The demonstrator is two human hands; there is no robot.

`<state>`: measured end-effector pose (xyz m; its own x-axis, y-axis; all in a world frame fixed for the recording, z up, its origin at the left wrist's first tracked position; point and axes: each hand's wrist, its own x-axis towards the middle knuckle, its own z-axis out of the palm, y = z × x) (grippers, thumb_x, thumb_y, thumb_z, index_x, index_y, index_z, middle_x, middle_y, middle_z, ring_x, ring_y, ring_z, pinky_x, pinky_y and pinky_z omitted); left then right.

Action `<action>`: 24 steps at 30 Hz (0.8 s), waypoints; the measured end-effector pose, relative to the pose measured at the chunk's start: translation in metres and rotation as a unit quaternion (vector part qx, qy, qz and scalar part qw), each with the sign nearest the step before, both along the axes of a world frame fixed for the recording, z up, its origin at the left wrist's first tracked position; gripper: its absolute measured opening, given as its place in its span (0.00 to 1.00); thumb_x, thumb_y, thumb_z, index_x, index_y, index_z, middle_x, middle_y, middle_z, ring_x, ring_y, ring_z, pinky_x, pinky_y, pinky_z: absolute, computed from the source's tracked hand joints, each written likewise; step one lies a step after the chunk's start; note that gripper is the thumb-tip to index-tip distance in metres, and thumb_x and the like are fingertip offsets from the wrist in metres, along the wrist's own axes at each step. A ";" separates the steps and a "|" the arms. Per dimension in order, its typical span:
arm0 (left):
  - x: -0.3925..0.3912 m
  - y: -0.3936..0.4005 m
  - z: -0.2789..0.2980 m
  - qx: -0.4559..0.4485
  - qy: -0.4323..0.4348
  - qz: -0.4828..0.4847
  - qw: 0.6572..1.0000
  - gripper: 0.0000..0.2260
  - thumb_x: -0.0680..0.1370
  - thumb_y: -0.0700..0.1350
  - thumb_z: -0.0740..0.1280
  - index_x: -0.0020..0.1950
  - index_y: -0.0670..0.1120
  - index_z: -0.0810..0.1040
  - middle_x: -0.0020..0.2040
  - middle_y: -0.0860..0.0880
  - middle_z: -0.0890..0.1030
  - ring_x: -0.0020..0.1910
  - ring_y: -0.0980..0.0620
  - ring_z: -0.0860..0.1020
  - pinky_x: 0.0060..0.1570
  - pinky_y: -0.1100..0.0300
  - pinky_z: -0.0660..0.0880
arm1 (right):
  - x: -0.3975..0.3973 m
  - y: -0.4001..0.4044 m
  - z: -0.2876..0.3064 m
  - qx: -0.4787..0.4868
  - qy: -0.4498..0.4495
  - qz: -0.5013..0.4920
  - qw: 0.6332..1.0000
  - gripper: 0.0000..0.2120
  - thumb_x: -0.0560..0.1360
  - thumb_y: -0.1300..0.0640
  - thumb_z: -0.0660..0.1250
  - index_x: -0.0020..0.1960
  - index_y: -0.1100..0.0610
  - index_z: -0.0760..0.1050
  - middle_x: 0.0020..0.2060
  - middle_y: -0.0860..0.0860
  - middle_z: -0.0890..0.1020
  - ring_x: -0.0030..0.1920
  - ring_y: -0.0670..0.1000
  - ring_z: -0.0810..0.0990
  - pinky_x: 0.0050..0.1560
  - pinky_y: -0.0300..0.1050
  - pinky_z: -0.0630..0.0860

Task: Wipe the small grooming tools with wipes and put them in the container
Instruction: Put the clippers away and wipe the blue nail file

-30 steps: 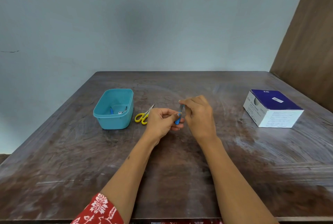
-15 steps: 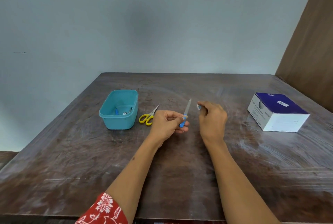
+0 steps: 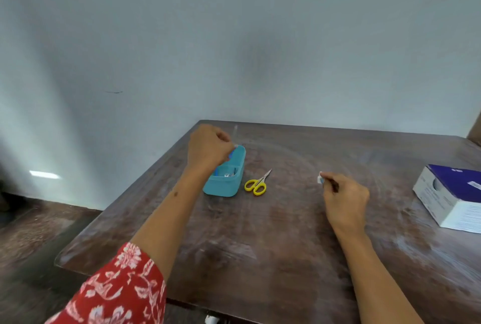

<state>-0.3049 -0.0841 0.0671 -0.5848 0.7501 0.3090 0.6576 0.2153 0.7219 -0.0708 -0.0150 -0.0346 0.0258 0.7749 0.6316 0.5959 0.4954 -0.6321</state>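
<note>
My left hand (image 3: 208, 149) hovers over the far end of the teal container (image 3: 221, 189) and grips a blue-handled nail file (image 3: 232, 153), which is blurred and mostly hidden by my fingers. Small tools lie inside the container. Yellow-handled scissors (image 3: 256, 185) lie on the table just right of the container. Further right, my right hand (image 3: 343, 198) rests low over the table and pinches a small white wipe (image 3: 319, 180) between fingertips.
A blue and white box (image 3: 453, 198) sits at the right edge of the dark wooden table (image 3: 260, 245). The table's left edge runs close to the container, with floor beyond it. A pale wall stands behind.
My left hand has carried the nail file left, from the table's middle to above the container. My right hand stayed put with the wipe. The camera has turned left.
</note>
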 end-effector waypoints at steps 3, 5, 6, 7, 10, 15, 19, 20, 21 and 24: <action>-0.006 0.014 -0.005 -0.153 0.032 -0.001 0.988 0.03 0.69 0.38 0.72 0.37 0.39 0.82 0.21 0.49 0.77 0.17 0.60 0.74 0.26 0.65 0.74 | 0.000 0.000 0.000 -0.003 0.001 0.012 1.000 0.07 0.73 0.67 0.68 0.50 0.64 0.82 0.44 0.60 0.85 0.45 0.58 0.83 0.51 0.44 0.75; -0.004 0.021 -0.009 -0.187 0.062 0.012 0.980 0.06 0.69 0.38 0.72 0.33 0.40 0.79 0.19 0.50 0.75 0.18 0.59 0.75 0.25 0.65 0.73 | 0.000 0.000 -0.001 -0.010 0.007 0.021 1.000 0.07 0.73 0.68 0.68 0.50 0.64 0.83 0.45 0.59 0.85 0.46 0.57 0.83 0.52 0.43 0.74; -0.003 0.025 -0.012 -0.194 0.075 0.019 0.978 0.08 0.68 0.39 0.73 0.31 0.41 0.77 0.21 0.50 0.76 0.23 0.57 0.78 0.26 0.65 0.73 | 0.000 0.000 -0.001 -0.014 0.008 0.025 1.000 0.07 0.73 0.68 0.68 0.50 0.63 0.83 0.45 0.59 0.85 0.46 0.57 0.83 0.52 0.44 0.75; -0.002 0.028 -0.015 -0.204 0.089 0.026 0.975 0.10 0.68 0.39 0.73 0.30 0.42 0.74 0.25 0.48 0.77 0.28 0.54 0.80 0.28 0.63 0.74 | 0.000 0.000 -0.002 -0.016 0.009 0.029 0.999 0.08 0.73 0.68 0.68 0.50 0.63 0.83 0.45 0.58 0.85 0.47 0.56 0.83 0.53 0.44 0.75; 0.001 0.033 -0.020 -0.218 0.115 0.041 0.968 0.14 0.68 0.38 0.74 0.30 0.43 0.69 0.31 0.46 0.76 0.33 0.50 0.78 0.24 0.62 0.70 | 0.000 0.000 -0.002 -0.017 0.005 0.034 0.999 0.08 0.73 0.68 0.68 0.50 0.63 0.82 0.45 0.58 0.85 0.47 0.56 0.83 0.54 0.44 0.75; 0.004 0.030 -0.020 -0.227 0.164 0.045 0.959 0.08 0.69 0.36 0.70 0.36 0.41 0.71 0.36 0.45 0.75 0.33 0.50 0.74 0.22 0.63 0.64 | -0.001 -0.001 -0.002 -0.023 0.002 0.045 0.999 0.08 0.73 0.68 0.67 0.50 0.62 0.82 0.45 0.57 0.85 0.47 0.54 0.83 0.55 0.43 0.75; 0.011 0.026 -0.015 -0.242 0.199 0.048 0.949 0.05 0.71 0.34 0.66 0.45 0.39 0.75 0.48 0.41 0.79 0.48 0.44 0.79 0.36 0.58 0.72 | -0.001 -0.001 -0.002 -0.024 0.003 0.050 0.998 0.08 0.73 0.68 0.67 0.50 0.62 0.83 0.45 0.57 0.85 0.46 0.55 0.83 0.55 0.46 0.77; 0.014 0.024 -0.012 -0.238 0.212 0.051 0.946 0.06 0.71 0.34 0.65 0.47 0.39 0.76 0.50 0.40 0.79 0.50 0.43 0.79 0.38 0.57 0.72 | -0.001 -0.001 -0.002 -0.023 0.001 0.050 0.998 0.08 0.73 0.68 0.67 0.50 0.62 0.83 0.45 0.57 0.85 0.46 0.55 0.83 0.54 0.46 0.77; 0.018 0.022 -0.009 -0.232 0.228 0.052 0.944 0.07 0.71 0.33 0.65 0.48 0.38 0.76 0.51 0.40 0.79 0.51 0.42 0.79 0.39 0.56 0.72 | -0.001 -0.001 -0.002 -0.022 -0.001 0.049 0.999 0.08 0.73 0.68 0.67 0.50 0.62 0.83 0.45 0.57 0.85 0.46 0.54 0.83 0.54 0.45 0.76; 0.033 0.015 0.000 -0.178 0.270 0.055 0.945 0.06 0.71 0.33 0.66 0.46 0.39 0.74 0.50 0.40 0.78 0.50 0.42 0.78 0.39 0.55 0.71 | -0.002 -0.001 -0.002 -0.021 -0.001 0.048 0.999 0.08 0.73 0.67 0.68 0.50 0.62 0.83 0.45 0.56 0.85 0.46 0.54 0.83 0.53 0.42 0.75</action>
<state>-0.2721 -0.0695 0.0669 -0.4943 0.8068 0.3237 0.8689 0.4694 0.1567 -0.0728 -0.0155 -0.0370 -0.0514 0.7993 0.5987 0.5489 0.5234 -0.6517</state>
